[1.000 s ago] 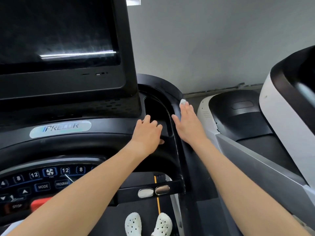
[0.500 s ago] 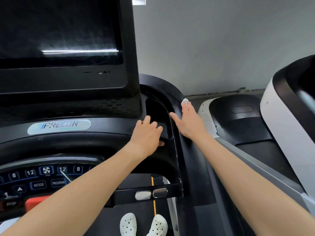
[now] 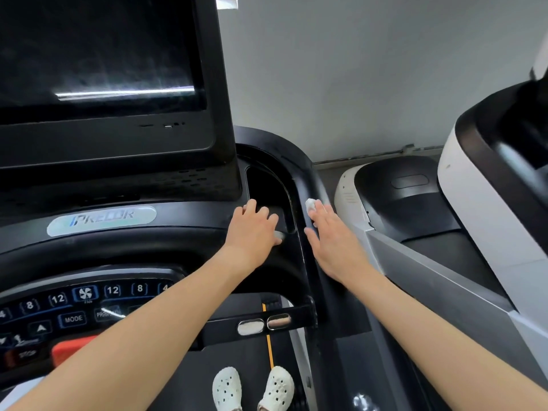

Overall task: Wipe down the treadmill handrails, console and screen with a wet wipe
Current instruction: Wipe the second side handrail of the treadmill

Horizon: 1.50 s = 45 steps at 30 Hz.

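The black treadmill console point(image 3: 166, 247) curves in front of me, with the dark screen point(image 3: 98, 54) above it at the left. My right hand point(image 3: 335, 244) lies flat with straight fingers on the right handrail arch point(image 3: 299, 164), pressing a small white wet wipe point(image 3: 310, 205) under its fingertips. Only the wipe's front end shows. My left hand point(image 3: 253, 232) rests on the console beside the recessed tray point(image 3: 267, 191), its fingertips at the tray's near edge. It holds nothing.
A button panel point(image 3: 86, 295) and a red stop button point(image 3: 71, 348) sit low left. A second, white and black treadmill point(image 3: 400, 197) stands close on the right. A grey wall point(image 3: 355, 69) is behind. My white clogs point(image 3: 252, 387) stand on the belt.
My right hand has slid the wipe back toward me along the right handrail arch. My left hand has stayed in place on the console.
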Each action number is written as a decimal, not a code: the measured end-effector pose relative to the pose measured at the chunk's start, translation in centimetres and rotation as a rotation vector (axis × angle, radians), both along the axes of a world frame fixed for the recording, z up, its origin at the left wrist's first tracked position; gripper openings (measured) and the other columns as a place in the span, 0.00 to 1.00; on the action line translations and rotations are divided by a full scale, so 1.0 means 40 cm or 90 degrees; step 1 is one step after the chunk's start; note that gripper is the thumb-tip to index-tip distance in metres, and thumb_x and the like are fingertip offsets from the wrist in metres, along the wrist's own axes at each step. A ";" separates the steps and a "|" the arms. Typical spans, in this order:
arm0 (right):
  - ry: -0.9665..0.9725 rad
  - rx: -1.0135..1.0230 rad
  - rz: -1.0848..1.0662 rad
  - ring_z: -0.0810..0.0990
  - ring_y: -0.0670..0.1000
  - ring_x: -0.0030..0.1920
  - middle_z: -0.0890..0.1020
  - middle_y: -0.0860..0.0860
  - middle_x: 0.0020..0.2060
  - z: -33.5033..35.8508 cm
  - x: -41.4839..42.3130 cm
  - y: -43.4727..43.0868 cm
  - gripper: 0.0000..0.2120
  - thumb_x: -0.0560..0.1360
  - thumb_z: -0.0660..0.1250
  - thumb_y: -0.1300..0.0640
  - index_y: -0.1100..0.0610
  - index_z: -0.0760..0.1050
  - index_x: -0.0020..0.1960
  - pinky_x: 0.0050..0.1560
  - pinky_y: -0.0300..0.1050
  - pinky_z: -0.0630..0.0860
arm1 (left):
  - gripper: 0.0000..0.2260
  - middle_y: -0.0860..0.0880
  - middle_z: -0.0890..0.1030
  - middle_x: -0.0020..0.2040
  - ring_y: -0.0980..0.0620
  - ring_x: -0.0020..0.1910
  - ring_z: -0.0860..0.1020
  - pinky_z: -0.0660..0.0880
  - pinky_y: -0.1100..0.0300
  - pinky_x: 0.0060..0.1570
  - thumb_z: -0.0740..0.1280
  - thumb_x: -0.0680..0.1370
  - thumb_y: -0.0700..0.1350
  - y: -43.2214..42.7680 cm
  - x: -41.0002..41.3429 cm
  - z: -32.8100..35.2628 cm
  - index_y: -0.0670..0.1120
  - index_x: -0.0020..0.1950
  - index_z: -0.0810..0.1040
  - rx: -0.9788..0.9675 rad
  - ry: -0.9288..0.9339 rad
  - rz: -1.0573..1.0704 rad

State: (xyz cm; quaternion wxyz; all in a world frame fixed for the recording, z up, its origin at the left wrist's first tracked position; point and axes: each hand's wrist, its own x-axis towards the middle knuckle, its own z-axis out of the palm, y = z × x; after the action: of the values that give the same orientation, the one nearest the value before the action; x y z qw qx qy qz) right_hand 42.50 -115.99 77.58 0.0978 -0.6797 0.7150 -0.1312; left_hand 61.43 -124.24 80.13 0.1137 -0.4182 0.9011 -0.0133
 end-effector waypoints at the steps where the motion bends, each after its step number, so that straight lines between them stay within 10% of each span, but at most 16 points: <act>1: -0.021 0.002 0.002 0.58 0.57 0.81 0.62 0.55 0.80 -0.002 -0.002 -0.015 0.26 0.86 0.57 0.55 0.60 0.58 0.81 0.80 0.48 0.55 | 0.21 0.48 0.77 0.62 0.42 0.67 0.68 0.69 0.50 0.61 0.59 0.83 0.62 0.001 0.002 -0.001 0.48 0.66 0.73 -0.002 0.004 -0.001; 19: 0.105 -0.020 0.083 0.64 0.58 0.78 0.67 0.54 0.77 -0.005 0.008 -0.017 0.24 0.84 0.51 0.57 0.60 0.61 0.80 0.76 0.52 0.66 | 0.17 0.48 0.77 0.61 0.41 0.65 0.71 0.70 0.50 0.62 0.57 0.85 0.57 0.038 0.029 -0.013 0.47 0.65 0.74 -0.023 0.076 0.011; 24: 0.263 -0.038 0.199 0.70 0.59 0.74 0.77 0.54 0.69 0.001 0.024 0.036 0.16 0.84 0.61 0.55 0.62 0.78 0.65 0.71 0.52 0.72 | 0.17 0.49 0.77 0.59 0.44 0.62 0.71 0.70 0.51 0.61 0.57 0.84 0.58 0.034 0.042 -0.023 0.48 0.63 0.75 -0.028 0.109 0.002; 45: 0.375 0.104 0.223 0.58 0.59 0.81 0.81 0.49 0.64 0.030 0.051 -0.068 0.21 0.83 0.55 0.52 0.60 0.80 0.66 0.81 0.55 0.55 | 0.19 0.47 0.77 0.64 0.38 0.74 0.67 0.68 0.49 0.68 0.58 0.85 0.59 0.044 0.054 -0.039 0.47 0.66 0.75 -0.042 0.123 0.020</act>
State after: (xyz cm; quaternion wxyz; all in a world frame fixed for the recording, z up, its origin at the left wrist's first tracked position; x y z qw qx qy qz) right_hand 44.54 -118.70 78.78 -0.0379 -0.7907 0.5931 0.1468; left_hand 63.58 -122.48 78.56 0.0127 -0.4350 0.9004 -0.0005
